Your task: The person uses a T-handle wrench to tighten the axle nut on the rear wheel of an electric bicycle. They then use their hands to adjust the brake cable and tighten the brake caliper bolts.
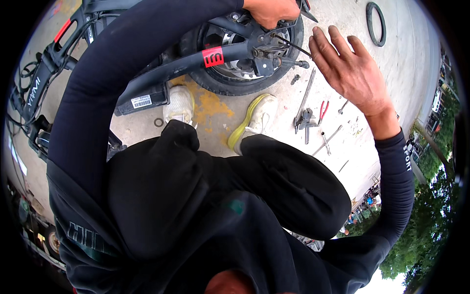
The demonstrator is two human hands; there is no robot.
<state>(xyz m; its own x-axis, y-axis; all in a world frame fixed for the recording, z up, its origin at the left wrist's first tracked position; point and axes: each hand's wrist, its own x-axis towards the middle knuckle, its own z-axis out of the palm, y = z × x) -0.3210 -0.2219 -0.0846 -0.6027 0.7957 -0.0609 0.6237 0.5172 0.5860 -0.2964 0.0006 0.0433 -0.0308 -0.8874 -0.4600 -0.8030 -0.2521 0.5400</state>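
A black bike lies in front of me, its frame arm (186, 64) running to the hub of a wheel with a black tyre (235, 90). My left hand (275, 11) is at the far side of that hub, its fingers curled and partly hidden; what they grip cannot be made out. A thin dark rod (293, 45) sticks out from the hub area toward my right hand (350, 73). The right hand's fingers are stretched out, and the rod's outer end meets the edge of that hand. Whether they press on each other is unclear. Below the rod, a short dark cylindrical part (293, 63) juts from the hub.
On the concrete right of the wheel lie red-handled pliers (323, 111), a long metal bar (308, 93), a dark clamp-like tool (304, 120) and a T-shaped tool (327, 142). A black rubber ring (376, 24) lies farther off. My shoes (254, 120) stand close to the tyre.
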